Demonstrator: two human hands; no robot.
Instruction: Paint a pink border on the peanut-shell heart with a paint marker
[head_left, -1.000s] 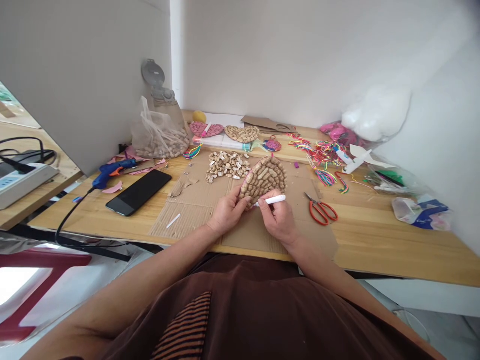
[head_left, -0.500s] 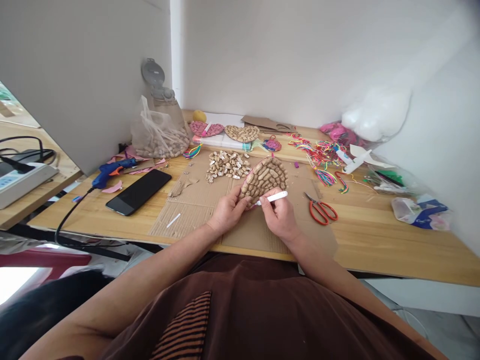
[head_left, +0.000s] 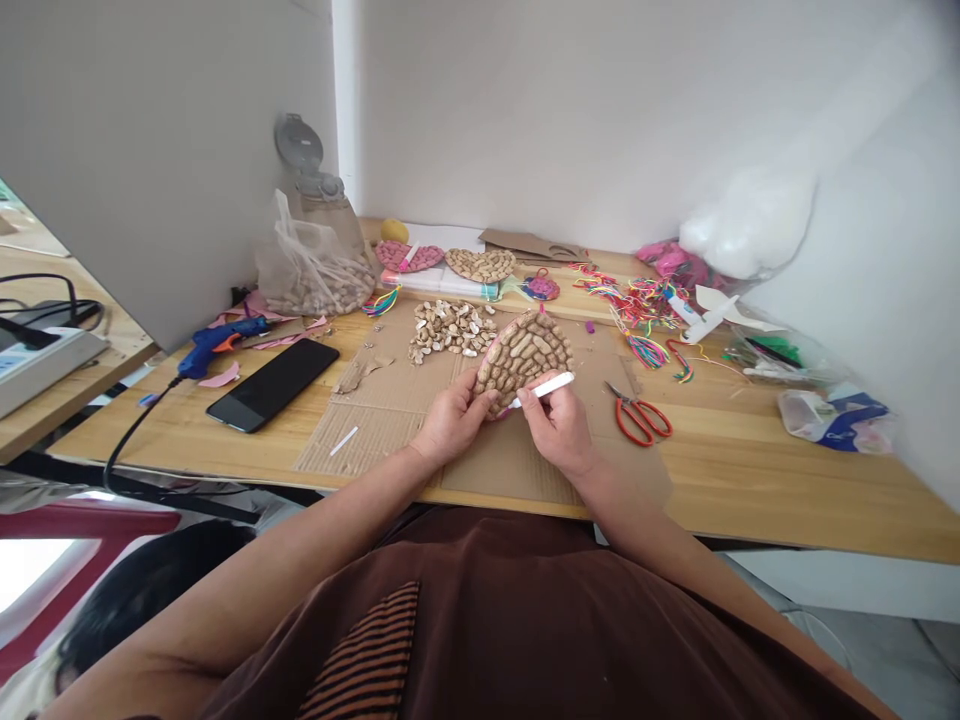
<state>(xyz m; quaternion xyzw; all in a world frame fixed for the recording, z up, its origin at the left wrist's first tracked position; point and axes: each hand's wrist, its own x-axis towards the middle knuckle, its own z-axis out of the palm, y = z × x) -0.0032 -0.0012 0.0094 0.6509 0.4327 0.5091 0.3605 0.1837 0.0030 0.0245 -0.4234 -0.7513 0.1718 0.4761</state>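
Note:
My left hand (head_left: 451,420) grips the lower left edge of a heart-shaped board covered with peanut shells (head_left: 527,355), tilting it up off the cardboard sheet (head_left: 390,410). My right hand (head_left: 559,425) pinches a white pen-like tool (head_left: 546,387) and its tip rests against the board's lower edge. A loose pile of peanut shells (head_left: 450,330) lies just behind the board.
Red scissors (head_left: 637,415) lie right of my hands. A black phone (head_left: 274,383) and blue glue gun (head_left: 217,340) sit at left, a bag of peanuts (head_left: 315,275) behind them. Coloured threads (head_left: 637,310), two more hearts (head_left: 480,264) and plastic bags (head_left: 832,415) fill the back and right. A person's dark hair (head_left: 142,600) shows at lower left.
The white tool has tilted up slightly along the board's edge. A person's head has come into view at the lower left. The camera shifted slightly.

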